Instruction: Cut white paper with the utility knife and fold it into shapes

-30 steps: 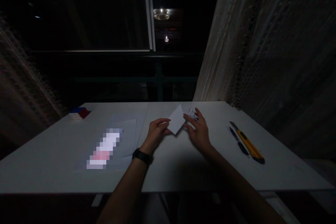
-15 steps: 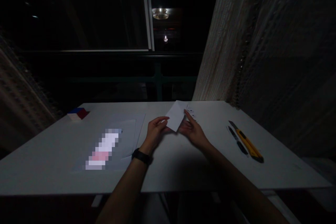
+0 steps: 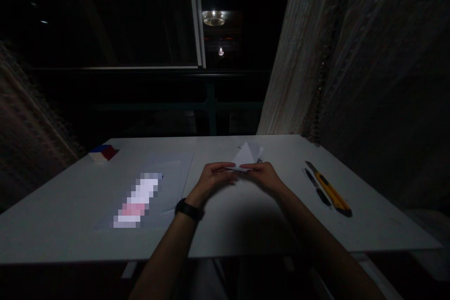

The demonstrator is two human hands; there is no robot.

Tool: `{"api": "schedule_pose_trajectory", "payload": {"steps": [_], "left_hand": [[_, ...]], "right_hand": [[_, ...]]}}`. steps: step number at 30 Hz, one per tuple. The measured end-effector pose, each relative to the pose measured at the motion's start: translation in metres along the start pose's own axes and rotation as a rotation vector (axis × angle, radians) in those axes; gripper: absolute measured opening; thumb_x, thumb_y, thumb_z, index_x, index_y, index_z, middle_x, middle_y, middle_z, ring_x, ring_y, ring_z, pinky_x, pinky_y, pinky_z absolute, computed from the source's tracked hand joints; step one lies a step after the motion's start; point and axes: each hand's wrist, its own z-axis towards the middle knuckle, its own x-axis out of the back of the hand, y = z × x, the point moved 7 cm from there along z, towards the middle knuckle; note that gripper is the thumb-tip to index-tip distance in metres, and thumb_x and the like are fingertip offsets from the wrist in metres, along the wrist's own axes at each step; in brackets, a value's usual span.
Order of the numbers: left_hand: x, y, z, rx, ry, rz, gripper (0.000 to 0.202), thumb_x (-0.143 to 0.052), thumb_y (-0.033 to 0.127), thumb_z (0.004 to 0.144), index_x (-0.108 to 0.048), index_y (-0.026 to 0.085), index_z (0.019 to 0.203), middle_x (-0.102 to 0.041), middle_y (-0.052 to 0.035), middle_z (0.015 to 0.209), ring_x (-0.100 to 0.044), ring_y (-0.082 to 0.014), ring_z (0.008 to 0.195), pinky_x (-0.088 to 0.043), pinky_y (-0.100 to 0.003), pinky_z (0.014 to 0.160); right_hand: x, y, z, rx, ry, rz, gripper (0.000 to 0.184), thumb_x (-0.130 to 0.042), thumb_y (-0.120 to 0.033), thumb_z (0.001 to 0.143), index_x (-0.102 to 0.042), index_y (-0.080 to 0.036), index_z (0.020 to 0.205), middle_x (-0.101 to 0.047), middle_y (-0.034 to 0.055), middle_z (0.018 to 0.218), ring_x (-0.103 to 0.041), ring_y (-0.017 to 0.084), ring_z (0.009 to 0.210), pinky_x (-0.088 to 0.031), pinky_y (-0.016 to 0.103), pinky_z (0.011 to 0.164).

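Note:
A small folded piece of white paper is held between my two hands, above the far middle of the white table. It has a pointed top, and its near edge is pinched. My left hand, with a black band on the wrist, grips the near left part between thumb and fingers. My right hand pinches the near right part, its thumb close to the left one. Some fingers are hidden under the paper. Behind the folded paper lie other white bits with dark marks, partly covered.
White sheets and a blurred-out bright rectangle lie on the table's left. A puzzle cube sits at the far left corner. On the right lie a black pen and a yellow utility knife. Curtains hang on both sides.
The folded paper has been turned and tilted, from a flat diamond face to a pointed peak. Both hands have come closer together and now pinch its near edge.

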Motion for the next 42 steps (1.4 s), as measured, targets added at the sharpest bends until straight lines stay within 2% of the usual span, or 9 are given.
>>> {"api": "schedule_pose_trajectory", "payload": {"steps": [3, 6, 12, 17, 19, 22, 25, 30, 42], "left_hand": [[0.008, -0.002, 0.002, -0.010, 0.148, 0.099, 0.034, -0.076, 0.023, 0.055, -0.069, 0.007, 0.084, -0.069, -0.0120, 0.072, -0.064, -0.0196, 0.063, -0.052, -0.035, 0.066], [0.010, -0.001, 0.004, -0.038, 0.207, 0.118, 0.029, -0.076, 0.028, 0.056, -0.070, 0.007, 0.074, -0.069, -0.0120, 0.072, -0.063, -0.0184, 0.063, -0.052, -0.032, 0.064], [0.006, 0.002, 0.003, -0.099, 0.177, 0.220, 0.024, -0.075, 0.030, 0.057, -0.072, 0.010, 0.070, -0.070, -0.0111, 0.075, -0.063, -0.0182, 0.064, -0.051, -0.030, 0.063], [-0.005, 0.000, 0.003, -0.170, 0.127, 0.281, 0.022, -0.075, 0.031, 0.056, -0.071, 0.011, 0.067, -0.067, -0.0129, 0.097, -0.063, -0.0228, 0.082, -0.050, -0.032, 0.073], [-0.004, -0.003, 0.003, -0.191, 0.199, 0.299, 0.025, -0.075, 0.031, 0.056, -0.072, 0.011, 0.071, -0.067, -0.0130, 0.097, -0.063, -0.0236, 0.084, -0.050, -0.033, 0.075], [0.000, -0.010, 0.002, -0.163, 0.321, 0.352, 0.037, -0.073, 0.032, 0.059, -0.070, 0.011, 0.090, -0.070, -0.0110, 0.083, -0.064, -0.0222, 0.076, -0.050, -0.034, 0.073], [0.000, -0.011, 0.001, -0.176, 0.355, 0.366, 0.045, -0.071, 0.031, 0.063, -0.065, 0.014, 0.104, -0.069, -0.0104, 0.092, -0.064, -0.0214, 0.081, -0.049, -0.033, 0.077], [-0.004, -0.006, -0.001, -0.275, 0.332, 0.376, 0.036, -0.065, 0.027, 0.071, -0.064, 0.018, 0.106, -0.064, -0.0082, 0.108, -0.060, -0.0211, 0.099, -0.043, -0.034, 0.089], [-0.016, 0.008, -0.013, -0.442, 0.399, 0.530, 0.027, -0.052, 0.028, 0.082, -0.064, 0.020, 0.105, -0.063, -0.0058, 0.110, -0.057, -0.0187, 0.103, -0.042, -0.033, 0.092]], "right_hand": [[0.000, 0.000, 0.001, 0.001, 0.010, -0.006, 0.028, -0.069, -0.027, 0.059, -0.072, -0.016, 0.084, -0.071, 0.0065, 0.079, -0.063, 0.020, 0.075, -0.047, 0.036, 0.075], [-0.002, 0.000, 0.001, -0.008, -0.010, 0.023, 0.028, -0.071, -0.030, 0.059, -0.072, -0.016, 0.083, -0.071, 0.0071, 0.078, -0.062, 0.019, 0.072, -0.047, 0.034, 0.072], [0.002, 0.004, 0.000, -0.009, 0.103, 0.146, 0.026, -0.072, -0.039, 0.058, -0.071, -0.014, 0.067, -0.068, 0.0057, 0.064, -0.060, 0.016, 0.061, -0.046, 0.031, 0.063], [0.002, 0.010, -0.003, -0.038, 0.192, 0.252, 0.028, -0.075, -0.039, 0.054, -0.068, -0.014, 0.064, -0.065, 0.0030, 0.059, -0.057, 0.014, 0.055, -0.044, 0.027, 0.057], [0.000, 0.011, -0.004, -0.051, 0.197, 0.251, 0.029, -0.076, -0.039, 0.054, -0.067, -0.013, 0.062, -0.065, 0.0029, 0.058, -0.056, 0.013, 0.053, -0.043, 0.026, 0.054], [-0.001, 0.014, -0.005, -0.077, 0.228, 0.252, 0.030, -0.076, -0.040, 0.053, -0.067, -0.012, 0.061, -0.064, 0.0026, 0.056, -0.055, 0.013, 0.050, -0.042, 0.026, 0.052], [-0.001, 0.015, -0.005, -0.069, 0.263, 0.252, 0.031, -0.075, -0.041, 0.053, -0.067, -0.013, 0.062, -0.063, 0.0023, 0.056, -0.055, 0.013, 0.052, -0.042, 0.026, 0.054], [0.000, 0.014, -0.004, -0.008, 0.330, 0.205, 0.033, -0.075, -0.041, 0.053, -0.068, -0.013, 0.070, -0.065, 0.0030, 0.063, -0.057, 0.014, 0.058, -0.043, 0.027, 0.058], [-0.007, -0.002, -0.013, 0.061, 0.436, 0.168, 0.037, -0.071, -0.045, 0.057, -0.064, -0.013, 0.075, -0.060, 0.0007, 0.060, -0.052, 0.012, 0.054, -0.040, 0.026, 0.053]]}}
